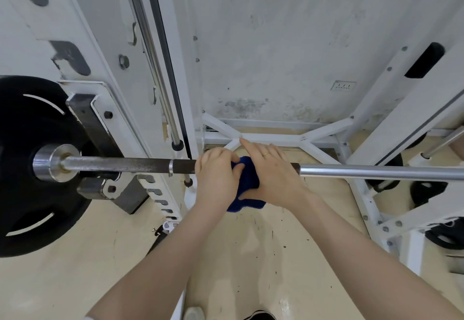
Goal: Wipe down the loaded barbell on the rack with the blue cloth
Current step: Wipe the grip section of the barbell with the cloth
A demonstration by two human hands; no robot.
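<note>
Blue cloth [247, 181] is draped over the bar [120, 165], on its dark knurled stretch right of the plate [27, 166], with a loose corner hanging below. Both hands sit on it side by side. The left hand [216, 177] curls over the bar, its thumb pressing the cloth edge. The right hand [273, 176] wraps the cloth from the other side, though its index finger sticks out straight past the bar; a ring [265, 154] shows on one finger. Two hands on one cloth likely means it is being folded snug round the steel so that a slide or twist scrubs the full circumference, not just the top.

The bar lies across the rack [100, 98], plate on the sleeve at its left end, so it stays put under pressure. Right of the hands the shaft runs smooth and shiny, and looks yet to be covered.

No brand, label or writing can be read on plate, bar or rack.
</note>
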